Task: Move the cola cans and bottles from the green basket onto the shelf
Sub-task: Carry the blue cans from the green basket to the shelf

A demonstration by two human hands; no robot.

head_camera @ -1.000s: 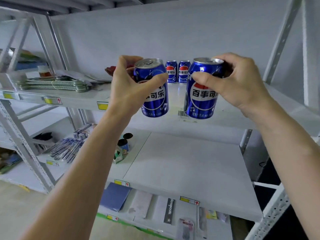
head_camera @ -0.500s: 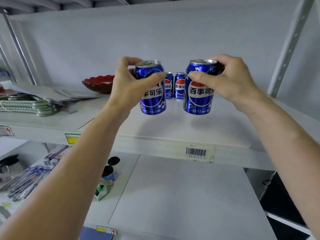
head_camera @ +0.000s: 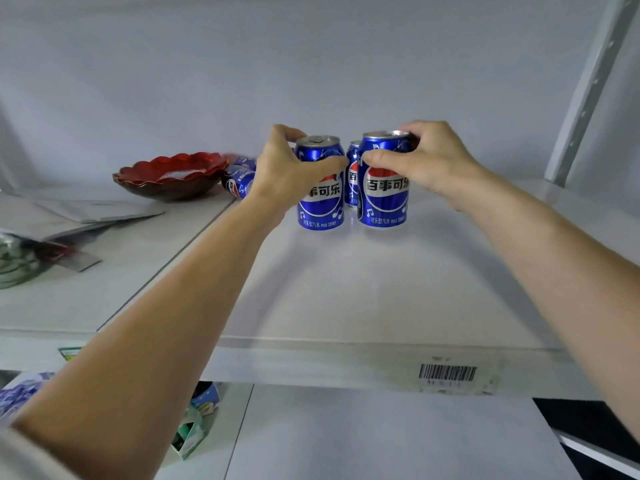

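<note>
Two blue cola cans stand upright side by side on the white shelf (head_camera: 381, 289), deep toward the back wall. My left hand (head_camera: 287, 168) grips the left can (head_camera: 320, 202) near its top. The right can (head_camera: 382, 199) is held round its rim by my right hand (head_camera: 429, 161). Between and behind them peeks another blue can (head_camera: 352, 178). More blue cola containers (head_camera: 239, 180) lie blurred behind my left wrist, beside the bowl. The green basket is out of view.
A red scalloped bowl (head_camera: 169, 174) sits at the back left of the shelf. Papers (head_camera: 93, 211) and coiled green-white cord (head_camera: 17, 261) lie further left. A shelf post (head_camera: 585, 84) rises at the right. A barcode label (head_camera: 446, 373) marks the shelf's front lip.
Both hands have carried their cans forward and down from mid-air onto the shelf surface, in front of the cans at the back. The camera has moved closer and higher.
</note>
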